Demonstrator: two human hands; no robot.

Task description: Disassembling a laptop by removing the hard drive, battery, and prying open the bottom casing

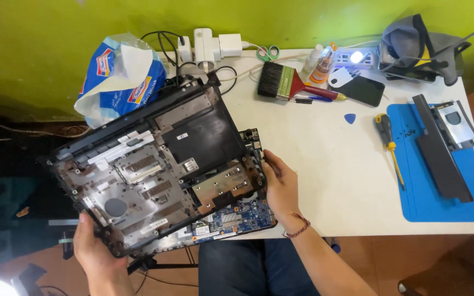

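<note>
Black plastic laptop bottom cover (154, 170), inner side up, is tilted above the near-left tabletop (325, 164); a blue motherboard (237, 216) shows beneath it. Left hand (97, 255) grips the cover's near-left corner, fingers curled under. Right hand (281, 183) pinches its right edge, wrist bent inward. Far left, a blue-and-white plastic bag (119, 77) with red-blue labels. Right, a blue mat (429, 203) carries a black strip (440, 153) and a yellow-handled screwdriver (389, 148).
</note>
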